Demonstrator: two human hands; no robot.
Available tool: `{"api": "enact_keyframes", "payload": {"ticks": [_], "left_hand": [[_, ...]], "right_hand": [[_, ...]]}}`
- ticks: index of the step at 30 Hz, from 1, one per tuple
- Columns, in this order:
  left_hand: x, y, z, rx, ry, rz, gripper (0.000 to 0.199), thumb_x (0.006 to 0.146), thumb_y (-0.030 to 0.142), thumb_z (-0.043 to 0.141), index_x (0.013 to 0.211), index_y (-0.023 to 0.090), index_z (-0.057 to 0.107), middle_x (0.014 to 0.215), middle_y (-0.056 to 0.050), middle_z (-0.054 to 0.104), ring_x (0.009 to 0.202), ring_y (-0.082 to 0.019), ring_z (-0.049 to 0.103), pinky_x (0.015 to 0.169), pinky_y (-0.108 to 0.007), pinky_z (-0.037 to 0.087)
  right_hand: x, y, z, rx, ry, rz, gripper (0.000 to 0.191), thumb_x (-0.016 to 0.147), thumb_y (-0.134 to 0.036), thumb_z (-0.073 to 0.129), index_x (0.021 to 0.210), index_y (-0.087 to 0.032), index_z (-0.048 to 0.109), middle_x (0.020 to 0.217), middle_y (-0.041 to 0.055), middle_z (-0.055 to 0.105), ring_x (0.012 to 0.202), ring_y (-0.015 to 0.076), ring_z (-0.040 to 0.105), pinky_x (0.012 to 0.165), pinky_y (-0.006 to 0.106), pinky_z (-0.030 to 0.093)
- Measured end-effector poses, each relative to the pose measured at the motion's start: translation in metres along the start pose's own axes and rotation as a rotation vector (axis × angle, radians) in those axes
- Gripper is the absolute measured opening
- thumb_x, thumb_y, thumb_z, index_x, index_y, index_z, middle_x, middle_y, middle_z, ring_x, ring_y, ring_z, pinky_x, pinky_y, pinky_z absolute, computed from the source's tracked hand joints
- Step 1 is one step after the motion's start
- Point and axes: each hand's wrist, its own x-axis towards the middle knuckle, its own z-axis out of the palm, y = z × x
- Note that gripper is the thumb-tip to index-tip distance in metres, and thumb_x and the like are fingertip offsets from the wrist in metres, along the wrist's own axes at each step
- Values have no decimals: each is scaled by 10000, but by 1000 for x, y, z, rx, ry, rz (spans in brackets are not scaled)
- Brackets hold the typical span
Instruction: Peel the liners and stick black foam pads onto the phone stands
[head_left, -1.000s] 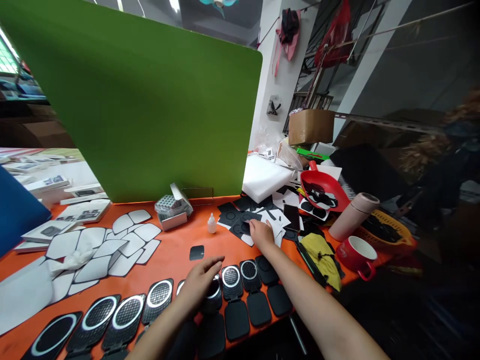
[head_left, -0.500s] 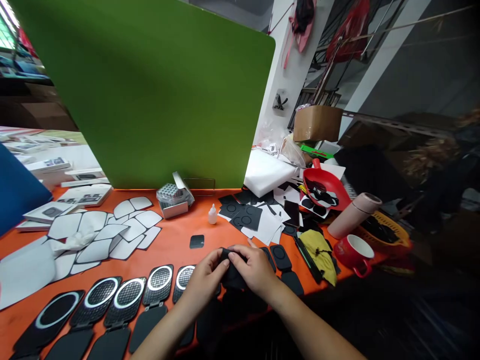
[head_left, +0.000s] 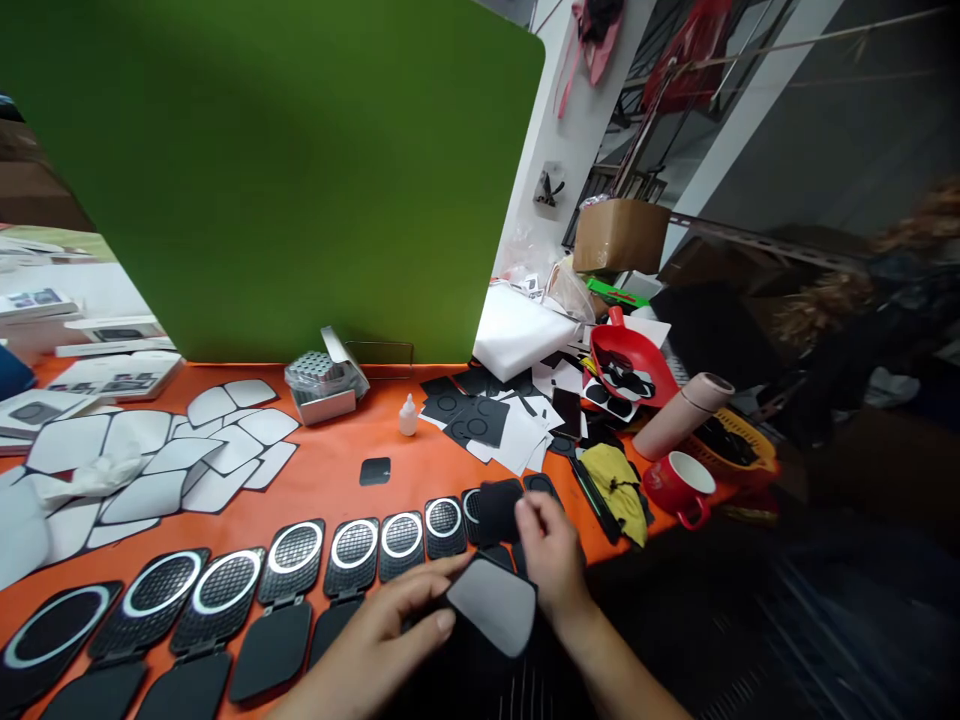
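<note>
In my left hand (head_left: 397, 620), near the front edge of the table, the thumb and fingers pinch a rounded-corner sheet with a pale grey face and dark border (head_left: 495, 603). My right hand (head_left: 553, 555) is just to the right and grips a thin black square piece (head_left: 496, 512) by its right edge. That piece hangs over the end of a row of black hinged panels with white rings, such as this ring panel (head_left: 401, 540). Part of the row is hidden behind it. A small black square (head_left: 375, 471) lies flat beyond the row.
Pale rounded sheets (head_left: 225, 455) are heaped on the left of the orange table (head_left: 330, 485). A small white bottle (head_left: 408, 416) and a silver box (head_left: 322, 388) stand at the back. On the right are a yellow cloth (head_left: 616, 488), a red mug (head_left: 679, 487) and a pink flask (head_left: 682, 415).
My hands were together on a black piece and have drawn apart. The pale-faced sheet now shows in my left hand, the black square in my right. The view has shifted right.
</note>
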Motion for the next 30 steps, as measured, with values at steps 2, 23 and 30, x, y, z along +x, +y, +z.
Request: {"api": "enact_keyframes", "payload": {"ticks": [2,23,30], "left_hand": [[-2,-2,7,91,-7,0,231,753,402,522,819,222,651,1274,-62,472,1167,-264,406,987,-404,293],[-5,-15,25,164,-84,-114,132,738,339,551,794,262,642,1386,-7,327,1281,-248,241,1017,-428,230],[25,-20,40,560,-21,94,279,851,377,332,915,271,582,1368,-36,360,1268,-233,278,1020,-470,209]], "right_hand": [[-20,-4,-4,-43,-236,-255,143,805,-279,471,867,-217,584,824,51,593,794,196,532,736,333,425],[-7,24,-25,139,-568,189,132,761,-305,560,767,-174,552,670,-28,537,644,113,513,600,217,416],[26,52,-18,8,-212,-8,293,808,-289,476,1086,-216,532,1185,87,499,1045,193,504,817,316,446]]}}
